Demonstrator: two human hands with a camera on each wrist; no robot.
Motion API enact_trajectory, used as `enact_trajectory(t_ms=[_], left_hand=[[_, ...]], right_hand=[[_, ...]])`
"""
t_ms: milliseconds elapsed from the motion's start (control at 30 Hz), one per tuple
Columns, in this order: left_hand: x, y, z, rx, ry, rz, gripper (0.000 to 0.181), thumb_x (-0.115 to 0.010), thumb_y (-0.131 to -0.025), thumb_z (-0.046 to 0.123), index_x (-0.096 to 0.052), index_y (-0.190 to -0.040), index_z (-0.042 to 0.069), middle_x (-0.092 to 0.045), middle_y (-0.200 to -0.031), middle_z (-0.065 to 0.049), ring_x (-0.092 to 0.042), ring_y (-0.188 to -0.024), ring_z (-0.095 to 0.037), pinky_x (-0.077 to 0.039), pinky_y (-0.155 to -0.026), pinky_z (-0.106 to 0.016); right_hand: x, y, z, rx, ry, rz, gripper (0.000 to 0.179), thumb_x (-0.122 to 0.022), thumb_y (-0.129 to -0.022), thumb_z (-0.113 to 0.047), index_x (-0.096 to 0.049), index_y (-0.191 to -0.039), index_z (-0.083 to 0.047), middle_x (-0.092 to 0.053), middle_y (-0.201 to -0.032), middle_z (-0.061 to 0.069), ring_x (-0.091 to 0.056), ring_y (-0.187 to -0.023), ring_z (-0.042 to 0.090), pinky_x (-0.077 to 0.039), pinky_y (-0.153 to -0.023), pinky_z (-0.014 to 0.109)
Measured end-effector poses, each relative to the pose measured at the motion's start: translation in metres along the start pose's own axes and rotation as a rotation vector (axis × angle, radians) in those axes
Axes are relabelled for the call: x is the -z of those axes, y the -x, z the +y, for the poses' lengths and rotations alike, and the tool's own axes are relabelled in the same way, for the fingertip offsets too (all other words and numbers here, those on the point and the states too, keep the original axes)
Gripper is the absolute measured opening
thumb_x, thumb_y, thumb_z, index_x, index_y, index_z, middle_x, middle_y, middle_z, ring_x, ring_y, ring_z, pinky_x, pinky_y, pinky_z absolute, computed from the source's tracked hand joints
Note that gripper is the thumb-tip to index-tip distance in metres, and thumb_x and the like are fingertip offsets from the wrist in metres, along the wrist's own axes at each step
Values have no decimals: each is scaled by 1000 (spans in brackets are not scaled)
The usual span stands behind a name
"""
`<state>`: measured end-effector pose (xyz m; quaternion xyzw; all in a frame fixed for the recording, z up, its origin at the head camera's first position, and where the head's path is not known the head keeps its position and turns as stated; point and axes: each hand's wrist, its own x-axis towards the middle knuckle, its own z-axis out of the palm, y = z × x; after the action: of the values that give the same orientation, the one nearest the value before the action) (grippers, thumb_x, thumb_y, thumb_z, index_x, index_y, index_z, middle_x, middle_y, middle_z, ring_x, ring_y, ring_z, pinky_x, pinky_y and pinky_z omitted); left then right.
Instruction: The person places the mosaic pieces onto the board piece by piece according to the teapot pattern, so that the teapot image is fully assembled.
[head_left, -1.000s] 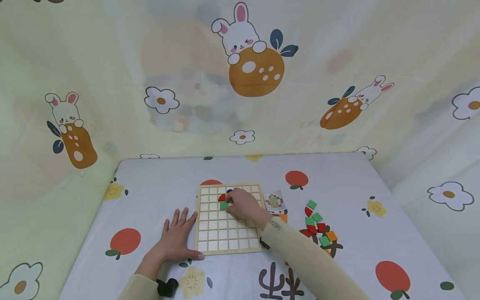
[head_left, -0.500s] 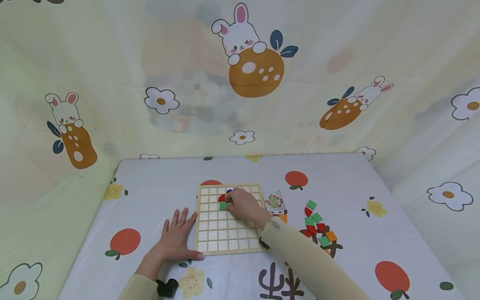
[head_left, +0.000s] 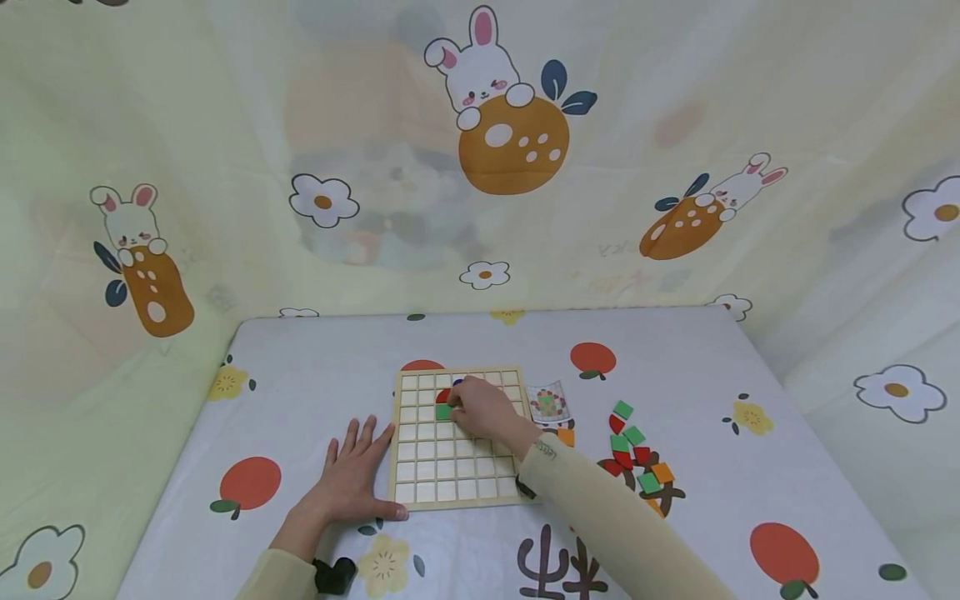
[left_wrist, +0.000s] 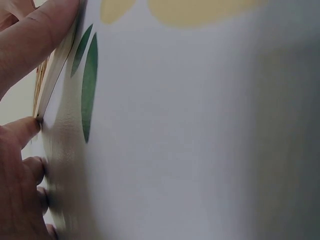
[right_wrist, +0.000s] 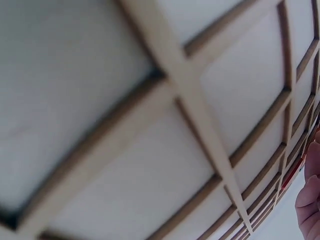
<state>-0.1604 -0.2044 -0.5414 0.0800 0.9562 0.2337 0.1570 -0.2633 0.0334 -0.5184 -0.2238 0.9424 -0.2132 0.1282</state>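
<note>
While the left hand [head_left: 352, 482], fingers spread, touches the pale wooden grid board [head_left: 425, 450], the right hand [head_left: 489, 412] adjoins a green square tile [head_left: 443, 412], its grip impossible to tell.

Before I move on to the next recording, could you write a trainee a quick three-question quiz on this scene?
1. Open question: seen from the person's side, what colour is the piece just beyond the green tile on the grid board?
2. True or false: the right hand is over the board, and the left hand has its fingers spread.
3. Multiple choice: where does the picture card lie?
A) Inside a board cell
B) By the board's right side
C) Under the left hand

Key:
1. Red
2. True
3. B
</note>
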Motion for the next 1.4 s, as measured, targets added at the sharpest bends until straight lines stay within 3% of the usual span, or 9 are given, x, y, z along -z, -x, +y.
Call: enact_trajectory(t_ms=[200,433,700,800,1000,1100,1267,1367,1400], left_hand=[[0,-1,-1,-2,-6,3,128,-89,-60,62,-29,-162,15,-13,-172,-19,1,-159,-46,-2,-122,-73],[1,0,0,1,4,-2,127,-90,-60,61,-30,-162,15,-13,-172,-20,0,-159,-46,-2,-122,-73],[0,0,0,-1,-8,8,127,-90,-60,60,-30,-162,14,-14,-171,-20,0,-159,-45,-2,-123,-73],[0,0,0,-1,-11,9,127,-90,-60,61,-30,-162,14,-13,-171,-20,0,-159,-46,-2,-123,-73],[-1,0,1,8,-19,7,127,-90,-60,61,-30,-162,14,-13,-172,-19,0,-159,-46,-2,-123,-73],[-1,0,1,9,-21,6,128,-89,-60,61,-29,-162,14,-13,-172,-19,0,-159,-46,-2,-122,-73],[-1,-1,0,7,-28,6,128,-89,-60,62,-29,-162,14,-13,-172,-20,0,-159,-46,-3,-122,-73],[-2,-1,0,6,-38,4,129,-89,-60,63,-29,-162,13,-12,-172,-20,0,-159,-47,-3,-122,-74],[-2,0,1,6,-39,4,129,-89,-60,63,-29,-162,13,-12,-172,-20,0,-158,-47,-3,-122,-74]], right_hand=[[5,-4,3,33,44,66,20,-63,-101,-12,-74,-118,-9,-66,-111,10,-61,-96,24,-56,-82,37],[7,-13,6,33,178,17,50,-51,-99,9,-70,-132,-24,-54,-133,12,-48,-108,27,-50,-88,37],[5,-12,11,28,208,35,51,-53,-98,9,-71,-131,-27,-54,-135,12,-48,-109,28,-51,-90,38],[7,-11,14,38,157,70,49,-52,-99,8,-70,-131,-23,-55,-134,15,-52,-113,31,-53,-92,40],[23,-2,32,-4,-159,187,33,-47,-105,0,-73,-124,-9,-66,-122,16,-63,-111,32,-56,-93,45],[34,11,47,-43,-254,210,30,-49,-107,-7,-73,-124,-10,-68,-122,13,-64,-111,29,-56,-93,44],[49,42,76,-82,-308,234,30,-49,-107,-10,-70,-128,-8,-65,-127,13,-64,-100,28,-57,-79,39],[54,61,94,-74,-297,274,29,-49,-107,-7,-71,-126,-4,-67,-125,17,-62,-91,28,-52,-69,35],[55,67,100,-71,-274,295,28,-50,-106,-6,-71,-124,-3,-68,-123,17,-62,-95,27,-52,-71,35]])
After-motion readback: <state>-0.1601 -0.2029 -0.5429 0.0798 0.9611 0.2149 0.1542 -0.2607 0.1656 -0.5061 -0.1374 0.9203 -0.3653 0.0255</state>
